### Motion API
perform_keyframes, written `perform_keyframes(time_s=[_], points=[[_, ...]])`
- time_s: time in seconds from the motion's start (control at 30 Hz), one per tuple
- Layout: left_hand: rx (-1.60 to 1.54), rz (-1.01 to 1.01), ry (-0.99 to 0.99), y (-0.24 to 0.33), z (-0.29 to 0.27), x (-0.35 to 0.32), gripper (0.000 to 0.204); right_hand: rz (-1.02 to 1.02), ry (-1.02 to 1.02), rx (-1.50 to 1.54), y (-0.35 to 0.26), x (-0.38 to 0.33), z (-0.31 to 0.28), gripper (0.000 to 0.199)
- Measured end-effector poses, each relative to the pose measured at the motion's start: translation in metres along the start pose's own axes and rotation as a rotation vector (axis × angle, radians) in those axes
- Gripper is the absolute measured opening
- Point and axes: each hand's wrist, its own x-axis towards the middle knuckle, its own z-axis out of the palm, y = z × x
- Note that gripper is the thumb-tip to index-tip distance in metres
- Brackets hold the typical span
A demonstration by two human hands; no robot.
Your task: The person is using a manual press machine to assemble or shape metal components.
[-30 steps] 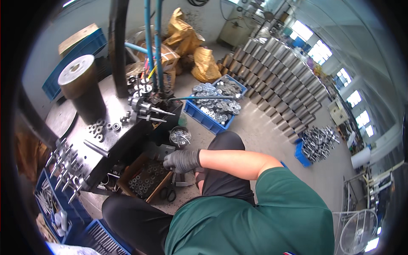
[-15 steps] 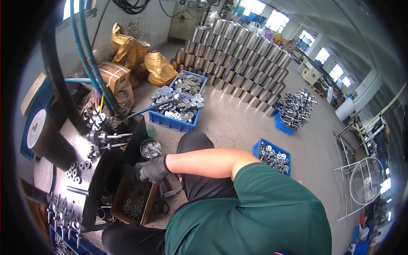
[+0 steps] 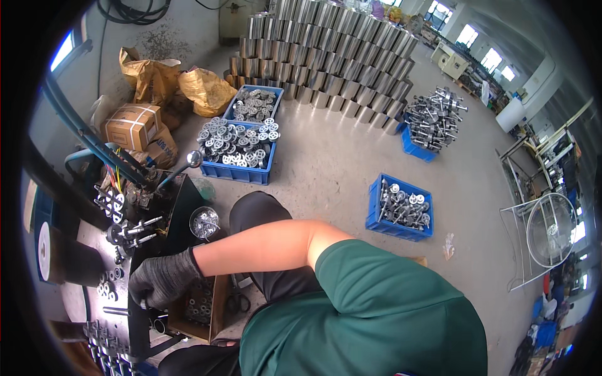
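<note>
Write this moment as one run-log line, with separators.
right hand: gloved, by bench edge, grip unclear | left hand: not in view | nearby: open box with metal rings

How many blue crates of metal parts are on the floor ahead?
4: a front-left crate and rear-left crate, holding wheel-shaped parts; a far-right crate and near-right crate, holding shafted parts. Others may be hidden.

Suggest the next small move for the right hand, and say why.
Probably ease the right hand a little left, toward the small rings on the table. It shows at the table's edge, fingers bent, with the rings just to its left. Whether it already holds something is hidden, so this is only a judgement.
</note>
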Motion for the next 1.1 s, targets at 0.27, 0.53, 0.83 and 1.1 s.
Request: perform_keyframes(time_s=[0.27, 0.53, 0.83, 1.1], points=[[-0.118, 0.006, -0.114, 0.183, 0.088, -0.099, 0.046, 0.538, 0.504, 0.957, 0.010, -0.009, 0.005, 0.020], [-0.115, -0.098, -0.819, 0.159, 0.276, -0.089, 0.034, 0.374, 0.672, 1.161, 0.060, -0.008, 0.011, 0.038], [0.049, -0.211, -0.880, 0.116, 0.282, -0.100, 0.027, 0.531, 0.687, 0.831, 0.057, -0.022, 0.004, 0.031], [-0.085, -0.225, -0.853, 0.098, 0.270, -0.093, 0.042, 0.463, 0.578, 0.599, 0.051, -0.017, 0.007, 0.030]])
